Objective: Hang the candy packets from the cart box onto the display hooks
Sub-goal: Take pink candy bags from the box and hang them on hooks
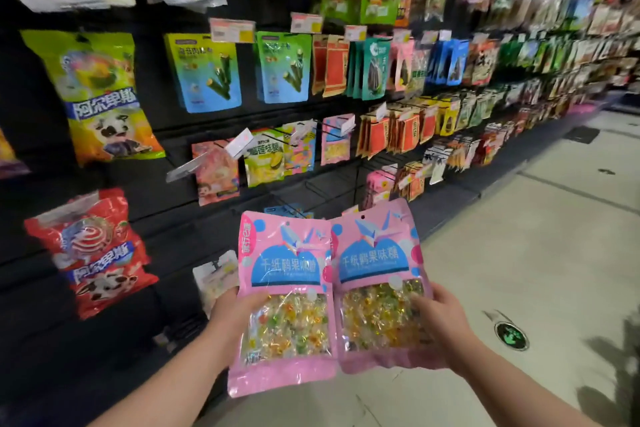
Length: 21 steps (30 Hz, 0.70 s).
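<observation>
I hold two pink candy packets side by side in front of the dark display wall. My left hand [231,310] grips the left packet [284,263] at its left edge, thumb on the clear window of wrapped sweets. My right hand [441,319] grips the right packet [375,253] at its right edge. Both packets stand upright with their printed fronts toward me, and a hang hole shows at the top of the right one. Bare black wire hooks [311,189] jut from the wall just above the packets. The cart box is out of view.
The wall carries many hanging snack bags: a red bag [91,253] at lower left, a green-yellow bag [100,94] above it, a durian candy bag [265,158] and price tags [239,142] on hook ends. Pale floor stretches to the right, with a green floor marker [510,334].
</observation>
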Available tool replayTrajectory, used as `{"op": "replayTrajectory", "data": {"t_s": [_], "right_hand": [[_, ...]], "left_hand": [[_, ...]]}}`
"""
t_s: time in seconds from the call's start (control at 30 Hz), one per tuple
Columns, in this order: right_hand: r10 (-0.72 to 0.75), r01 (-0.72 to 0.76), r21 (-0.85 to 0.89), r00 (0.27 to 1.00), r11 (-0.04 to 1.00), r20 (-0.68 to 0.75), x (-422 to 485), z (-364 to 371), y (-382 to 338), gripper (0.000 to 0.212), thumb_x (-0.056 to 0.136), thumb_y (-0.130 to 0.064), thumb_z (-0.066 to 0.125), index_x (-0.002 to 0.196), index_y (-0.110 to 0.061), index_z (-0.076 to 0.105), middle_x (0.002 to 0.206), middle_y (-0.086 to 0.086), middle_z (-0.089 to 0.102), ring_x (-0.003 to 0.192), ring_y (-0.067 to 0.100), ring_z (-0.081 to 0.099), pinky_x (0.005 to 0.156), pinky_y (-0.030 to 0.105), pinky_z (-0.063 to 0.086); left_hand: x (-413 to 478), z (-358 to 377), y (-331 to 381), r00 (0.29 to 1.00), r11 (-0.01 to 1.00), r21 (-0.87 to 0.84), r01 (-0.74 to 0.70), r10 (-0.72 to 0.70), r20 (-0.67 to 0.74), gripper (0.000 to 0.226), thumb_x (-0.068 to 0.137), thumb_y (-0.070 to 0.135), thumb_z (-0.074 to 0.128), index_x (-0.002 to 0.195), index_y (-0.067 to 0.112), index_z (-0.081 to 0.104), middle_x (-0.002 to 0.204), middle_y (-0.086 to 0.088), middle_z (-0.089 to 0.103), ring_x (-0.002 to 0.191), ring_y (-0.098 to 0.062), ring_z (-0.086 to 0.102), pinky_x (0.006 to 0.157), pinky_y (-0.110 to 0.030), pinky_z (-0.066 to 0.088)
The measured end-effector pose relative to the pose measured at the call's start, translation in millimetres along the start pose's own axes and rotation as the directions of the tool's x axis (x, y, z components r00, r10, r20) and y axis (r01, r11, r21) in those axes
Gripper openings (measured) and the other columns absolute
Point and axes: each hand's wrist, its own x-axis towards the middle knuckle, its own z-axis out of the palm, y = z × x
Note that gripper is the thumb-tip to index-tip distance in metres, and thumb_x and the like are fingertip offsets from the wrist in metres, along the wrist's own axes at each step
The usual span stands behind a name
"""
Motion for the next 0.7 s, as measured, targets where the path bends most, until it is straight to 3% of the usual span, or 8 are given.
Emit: {"op": "replayTrajectory", "data": {"t_s": [0.17,0.3,0.47,0.57,0.7], "right_hand": [[-0.013,0.013,0.002,0.994,1.0,-0.11,34,-35,-7,0.012,0.087,-0.005,0.058,0.098,-0.01,0.06,0.088,0.009,0.066,0.076,0.025,0.064,0.065,0.033,0.053],[-0.051,0.05,-0.01,0.984,0.999,-0.172,72,-57,-22,0.011,0.087,-0.005,0.058,0.098,-0.009,0.06,0.086,0.007,0.065,0.073,0.021,0.062,0.057,0.028,0.046],[-0.067,0.074,0.025,0.971,0.997,-0.229,135,-71,-47,0.01,0.086,-0.003,0.058,0.092,-0.01,0.061,0.089,0.013,0.068,0.081,0.033,0.067,0.074,0.043,0.057],[-0.077,0.091,0.043,0.961,0.995,-0.267,175,-79,-62,0.01,0.086,0.0,0.058,0.091,-0.008,0.062,0.087,0.014,0.068,0.079,0.033,0.066,0.073,0.043,0.056],[-0.074,0.094,0.051,0.947,0.994,-0.313,223,-89,-71,0.012,0.087,-0.002,0.059,0.088,-0.013,0.061,0.088,0.013,0.069,0.081,0.033,0.068,0.076,0.047,0.057]], "left_hand": [[24,51,25,0.997,1.0,0.026,0.004,-0.006,0.075,0.017,0.084,0.01,0.069,0.101,0.009,0.069,0.096,-0.014,0.074,0.094,-0.036,0.069,0.091,-0.055,0.052],[59,92,45,0.988,1.0,0.028,-0.012,0.007,0.157,0.024,0.082,0.009,0.071,0.105,0.007,0.07,0.095,-0.015,0.075,0.093,-0.037,0.07,0.091,-0.057,0.052],[113,143,76,0.977,0.999,0.013,-0.04,0.036,0.211,0.019,0.083,0.006,0.068,0.102,0.007,0.069,0.094,-0.014,0.075,0.092,-0.034,0.069,0.089,-0.049,0.053],[154,174,92,0.972,0.997,0.025,-0.075,0.068,0.226,0.023,0.082,0.006,0.07,0.105,0.006,0.069,0.099,-0.011,0.074,0.1,-0.031,0.066,0.101,-0.05,0.045],[210,218,106,0.959,0.997,0.046,-0.062,0.046,0.279,0.04,0.065,0.019,0.078,0.103,0.009,0.07,0.098,-0.012,0.075,0.098,-0.033,0.068,0.097,-0.054,0.048]]}}
